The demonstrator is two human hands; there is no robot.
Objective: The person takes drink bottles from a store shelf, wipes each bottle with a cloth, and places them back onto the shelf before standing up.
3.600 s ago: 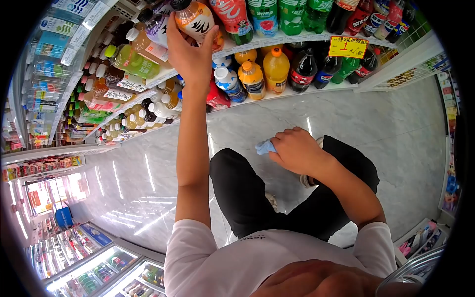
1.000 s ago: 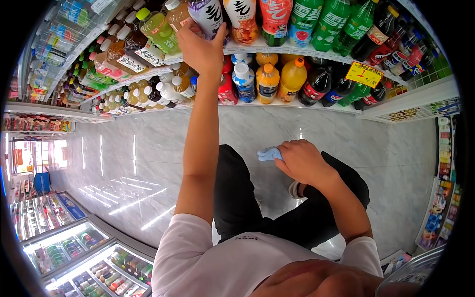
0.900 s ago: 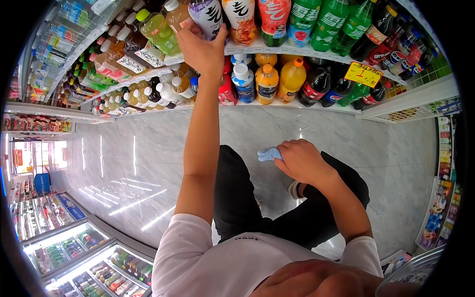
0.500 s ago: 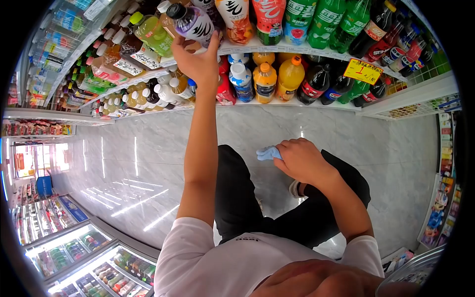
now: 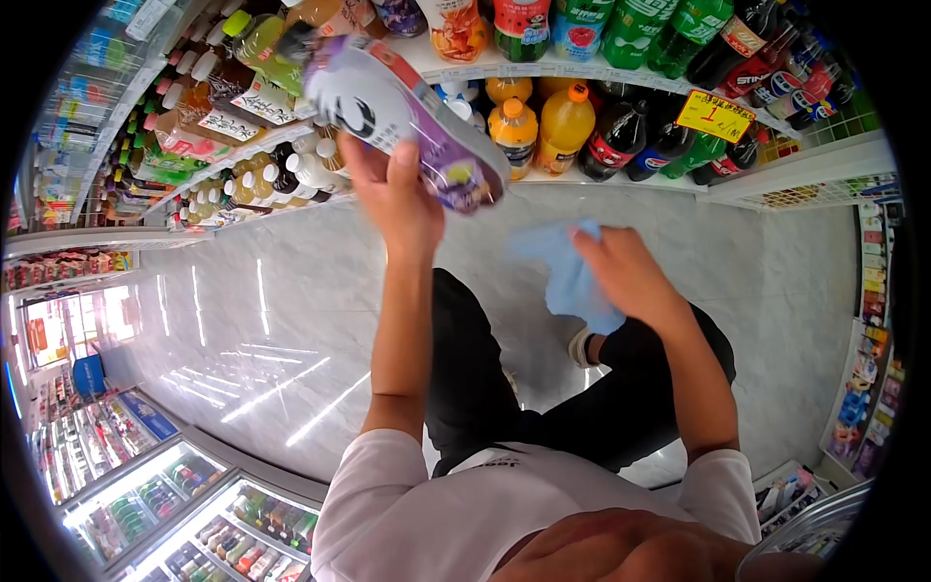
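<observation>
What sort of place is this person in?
Most likely a convenience store or small supermarket. Rows of drink bottles fill the shelves, a yellow sign that looks like a price tag is fixed there, and lit display cases show at the lower left.

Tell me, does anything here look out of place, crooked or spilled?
Only the purple-labelled bottle stands out: it is tilted, off the shelf, in the left grip. The visible floor shows no spill; lens distortion leaves any lean in the other bottles unclear.
</observation>
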